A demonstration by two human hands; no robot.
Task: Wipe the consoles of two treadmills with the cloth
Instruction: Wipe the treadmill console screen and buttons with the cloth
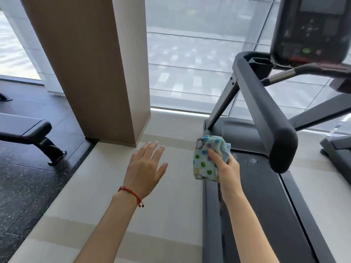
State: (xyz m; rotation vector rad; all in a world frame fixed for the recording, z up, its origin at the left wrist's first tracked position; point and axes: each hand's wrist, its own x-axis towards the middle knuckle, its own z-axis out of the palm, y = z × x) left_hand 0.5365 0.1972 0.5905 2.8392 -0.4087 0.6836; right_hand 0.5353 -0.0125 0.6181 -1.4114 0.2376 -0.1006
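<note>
Cloth (207, 158), folded and dotted in colours, is sitting bunched in the right hand (227, 168), whose fingers (213, 151) are clamping around it, thumb pressing on the near face. It is hanging low, in front of the near end of the left handrail (266, 114) and above the treadmill belt (260, 205), well below the console (311, 29), which is showing dark at upper right with a green button lit. Left hand (146, 166) is hovering empty over the pale floor (161, 215), fingers spread apart, red cord at the wrist. Console is not yet being touched. Risks from here, as judged: the lift to the console is passing close to the handrail, so the cloth could be snagging or unfolding against it; wiping across the lit panel could be pressing buttons and starting the belt; a loose corner could be dropping onto the belt. A second treadmill (336, 149) is showing only partly at far right.
</note>
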